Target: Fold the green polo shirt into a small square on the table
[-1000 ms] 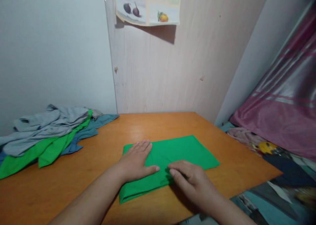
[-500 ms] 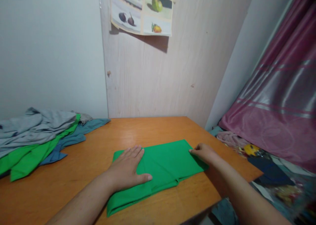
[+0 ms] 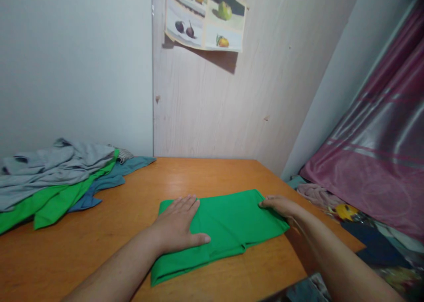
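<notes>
A folded green cloth (image 3: 228, 218), a garment by its look, lies in a long flat band across the table. My left hand (image 3: 179, 227) rests palm down on its left part, fingers together and stretched out, thumb pointing right. At the cloth's right end, my right hand (image 3: 278, 206) pinches the short edge, its thumb near the upper corner. The lower fingers of that hand are partly hidden behind the wrist. Toward me, the cloth's front edge shows stacked layers and a small notch near the middle.
On the orange wooden table (image 3: 205, 173), a loose heap of grey (image 3: 66, 162), bright green and blue clothes lies at the left. A pink curtain (image 3: 374, 151) hangs at the right above assorted items. Fruit pictures (image 3: 205, 19) hang on the back wall.
The whole view has shifted, so the scene sits farther right. My right fingers have changed their grip slightly at the cloth's end. My left hand stays flat on the cloth.
</notes>
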`<control>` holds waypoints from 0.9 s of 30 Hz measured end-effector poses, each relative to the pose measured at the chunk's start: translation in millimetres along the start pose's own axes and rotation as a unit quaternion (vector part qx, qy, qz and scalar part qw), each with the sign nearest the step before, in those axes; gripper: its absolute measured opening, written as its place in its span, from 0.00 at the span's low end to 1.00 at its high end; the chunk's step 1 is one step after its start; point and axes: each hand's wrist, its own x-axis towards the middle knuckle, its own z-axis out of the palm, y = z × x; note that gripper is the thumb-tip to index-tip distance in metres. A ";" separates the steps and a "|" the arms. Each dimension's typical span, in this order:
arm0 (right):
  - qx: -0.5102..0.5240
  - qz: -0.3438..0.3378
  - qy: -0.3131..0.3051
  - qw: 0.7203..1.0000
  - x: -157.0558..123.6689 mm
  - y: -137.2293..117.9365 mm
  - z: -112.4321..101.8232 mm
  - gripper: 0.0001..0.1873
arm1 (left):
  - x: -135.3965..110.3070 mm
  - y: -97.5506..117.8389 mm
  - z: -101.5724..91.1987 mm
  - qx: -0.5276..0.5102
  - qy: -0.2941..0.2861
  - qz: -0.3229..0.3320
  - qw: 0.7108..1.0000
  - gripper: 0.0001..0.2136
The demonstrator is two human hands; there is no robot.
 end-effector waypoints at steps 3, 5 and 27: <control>0.056 0.014 -0.056 0.997 -10.4 -9.7 0.2 0.11 | -0.6 2.6 -2.0 -0.003 -0.003 0.001 1.000 0.54; 0.126 0.023 -0.114 0.985 -17.9 -20.8 -1.4 0.14 | -0.7 3.7 -2.8 -0.008 -0.002 0.001 1.000 0.54; -0.126 -0.206 -0.069 0.968 -57.1 -118.8 85.7 0.38 | -0.9 5.1 2.9 -0.031 0.015 0.003 0.999 0.54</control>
